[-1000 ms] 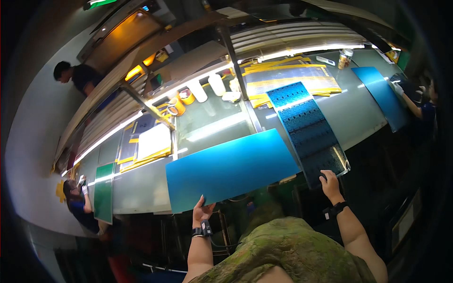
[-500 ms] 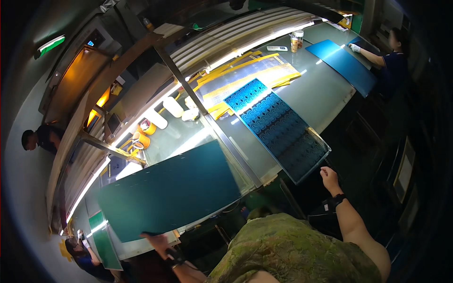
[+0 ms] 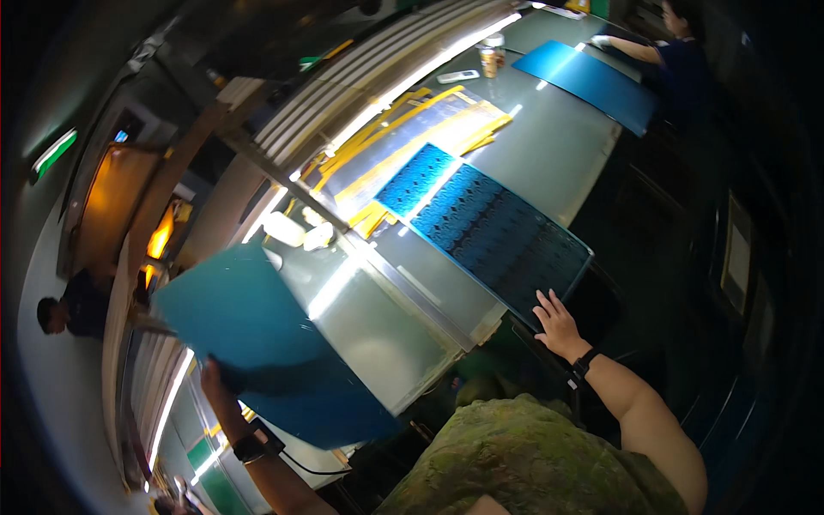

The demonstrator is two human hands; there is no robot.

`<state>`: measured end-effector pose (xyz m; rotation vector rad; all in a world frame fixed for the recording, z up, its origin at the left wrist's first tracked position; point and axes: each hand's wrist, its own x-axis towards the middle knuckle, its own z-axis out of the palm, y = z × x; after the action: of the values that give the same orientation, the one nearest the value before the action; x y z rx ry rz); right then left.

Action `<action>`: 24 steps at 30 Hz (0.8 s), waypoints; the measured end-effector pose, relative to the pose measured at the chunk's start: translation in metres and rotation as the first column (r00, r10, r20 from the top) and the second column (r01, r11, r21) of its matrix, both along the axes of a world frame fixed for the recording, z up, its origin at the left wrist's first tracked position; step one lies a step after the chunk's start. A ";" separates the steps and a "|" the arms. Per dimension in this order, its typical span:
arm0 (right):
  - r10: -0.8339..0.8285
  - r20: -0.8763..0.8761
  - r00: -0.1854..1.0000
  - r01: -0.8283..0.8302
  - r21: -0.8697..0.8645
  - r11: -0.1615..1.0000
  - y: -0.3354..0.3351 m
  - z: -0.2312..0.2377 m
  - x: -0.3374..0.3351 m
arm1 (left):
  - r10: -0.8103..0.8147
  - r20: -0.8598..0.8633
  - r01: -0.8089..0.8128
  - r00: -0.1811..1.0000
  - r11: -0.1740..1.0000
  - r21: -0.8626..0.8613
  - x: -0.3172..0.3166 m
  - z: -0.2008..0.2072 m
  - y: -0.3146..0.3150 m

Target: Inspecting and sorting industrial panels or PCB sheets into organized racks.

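Observation:
My left hand [image 3: 212, 378] grips the edge of a large plain teal sheet [image 3: 249, 300]. The sheet hangs tilted above the left part of the table, one corner reaching down toward my body; my left fingertips are hidden or dark against it. My right hand [image 3: 558, 326] has its fingers spread and holds nothing. It is over the near edge of a blue panel with rows of dark scalloped pattern [image 3: 481, 223], and I cannot tell whether the fingertips touch it. That panel rests on the table with its near end sticking out past the edge.
Yellow-edged sheets [image 3: 412, 146] lie behind the patterned panel. A metal post [image 3: 300, 193] rises from the table [image 3: 558, 137]. Lamps glare along the shelf. At far right, a gloved co-worker [image 3: 682, 69] is beside another blue sheet [image 3: 584, 81]; another person [image 3: 73, 313] stands at left.
My left hand has moved up and left, lifting and turning the teal sheet off the table. My right hand has opened and shifted left to the patterned panel's edge. The view has swung right.

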<state>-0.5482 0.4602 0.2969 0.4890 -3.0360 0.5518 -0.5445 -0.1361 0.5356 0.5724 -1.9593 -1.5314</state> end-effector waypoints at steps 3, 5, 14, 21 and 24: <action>0.059 0.014 0.998 -0.058 -0.064 0.996 0.008 -0.004 -0.003 | -0.166 0.379 0.259 0.910 0.943 -0.209 -0.062 -0.026 0.037; 0.054 0.014 0.998 -0.053 -0.065 0.996 0.011 0.005 -0.007 | -0.333 0.496 0.458 0.802 0.876 -0.153 -0.096 -0.056 0.055; 0.142 -0.263 0.954 -0.137 0.037 0.990 0.010 -0.014 -0.004 | -0.422 0.775 0.699 0.470 0.715 -0.035 -0.135 -0.170 0.109; -0.342 0.103 0.934 0.346 -0.496 0.796 0.024 -0.002 -0.002 | -0.392 0.814 0.707 0.428 0.706 -0.032 -0.131 -0.209 0.127; -0.630 0.380 0.678 0.689 -0.628 0.363 0.069 -0.052 -0.002 | -0.023 0.891 0.778 0.454 0.498 -0.383 -0.138 -0.219 0.144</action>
<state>-0.5501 0.5293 0.2450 -0.7944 -2.3407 1.5788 -0.6828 0.0075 0.3161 0.3377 -3.4657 -0.3483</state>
